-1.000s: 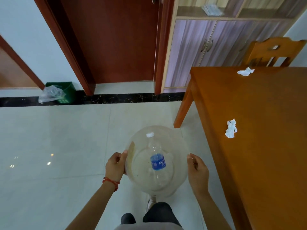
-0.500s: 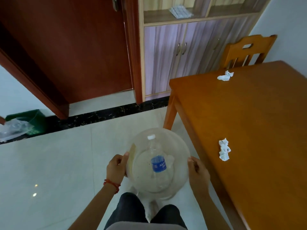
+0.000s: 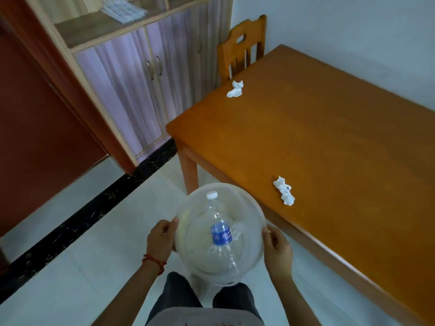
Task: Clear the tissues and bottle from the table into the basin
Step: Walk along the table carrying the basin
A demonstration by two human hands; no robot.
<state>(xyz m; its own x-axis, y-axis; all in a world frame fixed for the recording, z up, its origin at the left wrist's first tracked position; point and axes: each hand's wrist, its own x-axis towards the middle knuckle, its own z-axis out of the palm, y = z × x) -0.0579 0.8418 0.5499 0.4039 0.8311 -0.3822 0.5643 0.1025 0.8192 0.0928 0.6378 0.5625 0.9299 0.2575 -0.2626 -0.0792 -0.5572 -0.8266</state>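
I hold a clear plastic basin (image 3: 253,209) in front of my waist, just off the table's near corner. My left hand (image 3: 161,238) grips its left rim and my right hand (image 3: 277,249) grips its right rim. Inside lies a clear bottle (image 3: 220,234) with a blue label and white cap, and a crumpled tissue (image 3: 236,231) beside it. On the orange wooden table (image 3: 329,142) a crumpled white tissue (image 3: 284,190) rests near the front edge, close to the basin. Another tissue (image 3: 235,89) sits at the far left corner by the chair.
A wooden chair (image 3: 241,47) stands at the table's far end. A purple-doored cabinet (image 3: 146,83) and a dark red door (image 3: 35,128) line the left wall. White tiled floor (image 3: 82,243) stretches to my left, with a black border strip.
My view has swung right toward the table, and I have stepped closer to it. Both hands keep the same hold on the basin.
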